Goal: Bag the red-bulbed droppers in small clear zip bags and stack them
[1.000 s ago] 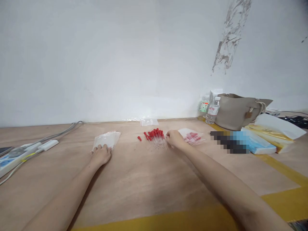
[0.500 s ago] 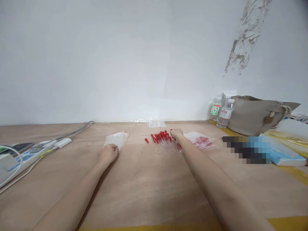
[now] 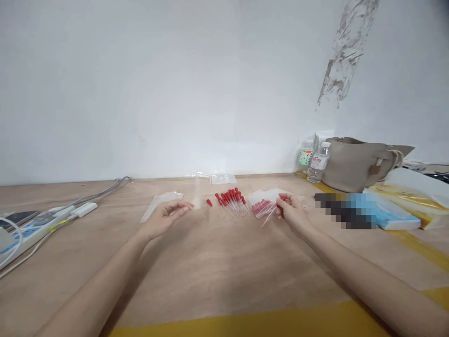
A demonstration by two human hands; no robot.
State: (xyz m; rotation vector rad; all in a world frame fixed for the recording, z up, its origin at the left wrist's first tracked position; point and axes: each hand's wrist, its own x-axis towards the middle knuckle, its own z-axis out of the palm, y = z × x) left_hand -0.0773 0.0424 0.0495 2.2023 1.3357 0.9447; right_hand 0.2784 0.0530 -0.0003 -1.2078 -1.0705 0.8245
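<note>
A red-capped dropper (image 3: 273, 211) sits pinched in the fingers of the right hand (image 3: 292, 213), its clear stem slanting down and to the left just above the tabletop (image 3: 224, 271); the right hand is closed around the red end, held low over the wood just beside a heap of filled clear bags (image 3: 264, 202); the left hand (image 3: 164, 217) hovers palm-up and loosely curled, its fingertips holding a small clear bag (image 3: 195, 199) that stands upright; just behind that hand lies a stack of empty clear bags (image 3: 159, 203); between the two hands a loose cluster of red-capped droppers (image 3: 231, 200) lies on the wood, one stray red cap (image 3: 209, 202) just to its left; both forearms reach forward from the bottom edge; the surface is pale plywood with a yellow tape band along the near edge, set against a plain white wall (image 3: 175, 93) with a scuffed grey patch at the upper right; to the right stand two water bottles (image 3: 314, 161) whose labels are too small to read, beside a beige handbag (image 3: 361, 163), with tissue packs (image 3: 389, 213) nearer; at far left lies a power strip (image 3: 31, 227) with grey cables.
</note>
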